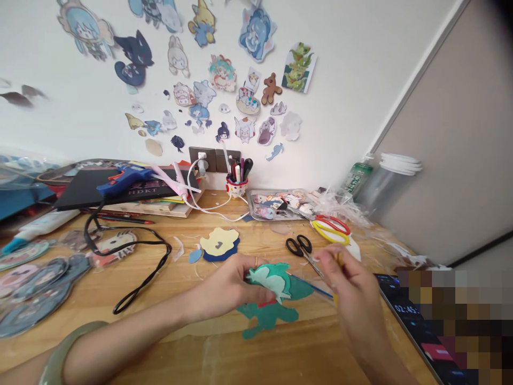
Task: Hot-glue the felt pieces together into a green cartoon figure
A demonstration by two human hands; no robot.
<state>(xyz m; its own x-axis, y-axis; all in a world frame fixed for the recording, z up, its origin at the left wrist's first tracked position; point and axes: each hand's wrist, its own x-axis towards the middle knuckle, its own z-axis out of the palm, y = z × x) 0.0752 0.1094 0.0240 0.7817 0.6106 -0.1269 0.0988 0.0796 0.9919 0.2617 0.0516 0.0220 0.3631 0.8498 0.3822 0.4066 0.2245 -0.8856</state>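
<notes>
My left hand (245, 283) is closed, thumb on top, around a teal-green flat cutout (301, 289) with a pale mint shape laid over it. The cutout's lower part hangs over the table with a small red patch near my thumb. On the right, my right hand (352, 291) is closed on scissors (325, 293) with yellow handles, mostly hidden by the fingers. Their thin bluish blades reach the cutout's right edge. Just behind my right hand lie black-handled scissors (300, 246). Beyond my left hand rests a cream cutout (219, 243) on dark blue.
Red-and-yellow scissors (332, 229) lie near a metal tray (256, 213) of cutouts. A blue glue gun (126, 179) rests on a black book, its cord (138, 294) looping across the table. A pen cup (237, 187) stands by the wall. At right is a tablet (404, 310).
</notes>
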